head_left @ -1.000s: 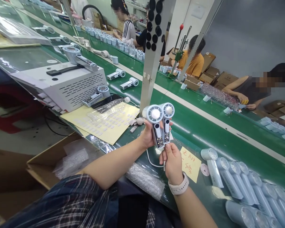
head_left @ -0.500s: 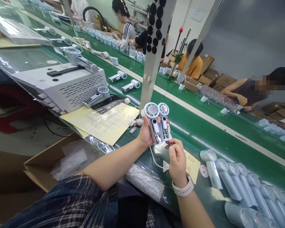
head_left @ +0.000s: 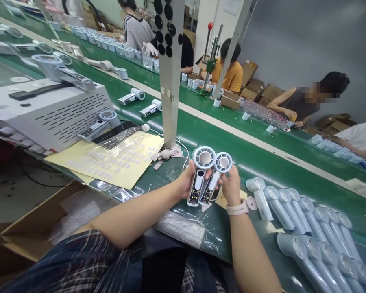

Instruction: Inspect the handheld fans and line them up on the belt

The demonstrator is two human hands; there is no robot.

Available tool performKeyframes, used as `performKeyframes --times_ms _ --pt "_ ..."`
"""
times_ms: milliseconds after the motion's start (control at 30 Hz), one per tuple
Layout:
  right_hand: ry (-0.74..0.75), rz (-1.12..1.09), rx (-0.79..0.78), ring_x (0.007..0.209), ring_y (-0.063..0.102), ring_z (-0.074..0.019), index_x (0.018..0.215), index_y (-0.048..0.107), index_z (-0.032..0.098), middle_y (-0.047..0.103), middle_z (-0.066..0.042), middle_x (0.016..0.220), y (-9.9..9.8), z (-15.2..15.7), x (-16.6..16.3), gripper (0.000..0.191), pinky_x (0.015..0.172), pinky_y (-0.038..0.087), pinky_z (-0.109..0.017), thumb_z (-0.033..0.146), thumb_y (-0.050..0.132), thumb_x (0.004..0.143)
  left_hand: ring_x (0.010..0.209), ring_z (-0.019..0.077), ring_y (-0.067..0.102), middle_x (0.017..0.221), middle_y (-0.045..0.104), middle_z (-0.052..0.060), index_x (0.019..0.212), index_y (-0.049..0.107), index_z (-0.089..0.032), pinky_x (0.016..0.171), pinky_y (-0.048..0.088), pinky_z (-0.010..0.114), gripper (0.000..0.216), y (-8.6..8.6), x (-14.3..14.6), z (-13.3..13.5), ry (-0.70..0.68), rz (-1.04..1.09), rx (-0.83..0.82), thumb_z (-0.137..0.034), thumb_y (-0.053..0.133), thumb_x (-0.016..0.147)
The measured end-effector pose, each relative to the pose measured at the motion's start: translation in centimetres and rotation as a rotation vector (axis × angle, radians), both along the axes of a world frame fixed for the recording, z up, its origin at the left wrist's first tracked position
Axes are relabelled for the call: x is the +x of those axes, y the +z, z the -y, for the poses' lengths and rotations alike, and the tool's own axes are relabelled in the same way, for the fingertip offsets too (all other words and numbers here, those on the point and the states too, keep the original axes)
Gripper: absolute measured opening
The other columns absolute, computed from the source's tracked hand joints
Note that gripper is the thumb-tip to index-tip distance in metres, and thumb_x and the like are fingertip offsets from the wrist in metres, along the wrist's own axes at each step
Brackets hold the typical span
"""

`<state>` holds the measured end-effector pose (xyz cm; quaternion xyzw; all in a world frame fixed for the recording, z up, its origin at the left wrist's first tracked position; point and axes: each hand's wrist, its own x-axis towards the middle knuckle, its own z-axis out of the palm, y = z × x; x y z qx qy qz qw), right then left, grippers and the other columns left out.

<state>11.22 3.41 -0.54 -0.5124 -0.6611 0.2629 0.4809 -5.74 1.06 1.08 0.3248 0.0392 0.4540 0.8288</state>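
Two light-blue handheld fans stand side by side in front of me, with round slotted heads and open handle fronts that show circuit boards. My left hand (head_left: 186,180) is closed around the left fan (head_left: 196,186), its fingers showing between the two handles. At the right fan (head_left: 223,162), my right hand (head_left: 231,185) is closed against the side and back of the head; its fingertips are partly hidden behind the fan. Below the fans, a yellow paper note (head_left: 222,200) lies partly covered on the green bench.
Rows of wrapped fans (head_left: 288,207) lie at the right. On the left are a yellow sheet of small stickers (head_left: 134,173), a white vented box (head_left: 70,118) and a cardboard box (head_left: 27,228). A metal post (head_left: 170,93) rises ahead beside the green conveyor (head_left: 247,162). Several people work across it.
My right hand has moved up from below the handles to the right fan's head. The fans have come nearer and tilted apart at the top. The view has swung right.
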Motion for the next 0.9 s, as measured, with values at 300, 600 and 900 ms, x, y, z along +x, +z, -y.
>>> performKeyframes --times_ms 300,600,900 --pt "0.318 -0.630 -0.396 0.061 0.061 -0.0126 0.135 0.052 0.035 0.056 -0.007 0.146 3.1 2.1 1.6 0.060 0.048 0.051 -0.029 0.046 0.074 0.080 0.079 0.0251 0.074 0.085 0.076 0.013 0.076 0.063 -0.015 0.069 0.057 0.031 0.067 -2.2 0.8 0.0 -0.159 -0.058 -0.068 -0.081 0.065 0.068" --pt "0.268 -0.452 -0.387 0.087 0.071 -0.0236 0.138 0.055 0.027 0.070 -0.013 0.126 2.5 0.9 3.6 0.082 0.063 0.056 -0.034 0.078 0.064 0.074 0.077 0.0238 0.073 0.089 0.076 0.014 0.072 0.064 -0.014 0.071 0.058 0.032 0.067 -1.4 0.9 0.2 -0.167 -0.097 -0.035 -0.081 0.069 0.064" --pt "0.099 0.170 -0.285 0.090 0.059 -0.0272 0.082 0.076 0.023 0.070 -0.007 0.088 0.0 -0.8 5.4 0.028 0.091 0.044 -0.045 0.049 0.081 0.071 0.069 0.0220 0.073 0.084 0.075 0.011 0.070 0.063 -0.014 0.065 0.057 0.028 0.068 -1.8 0.8 -0.2 -0.014 -0.168 -0.157 -0.080 0.073 0.060"
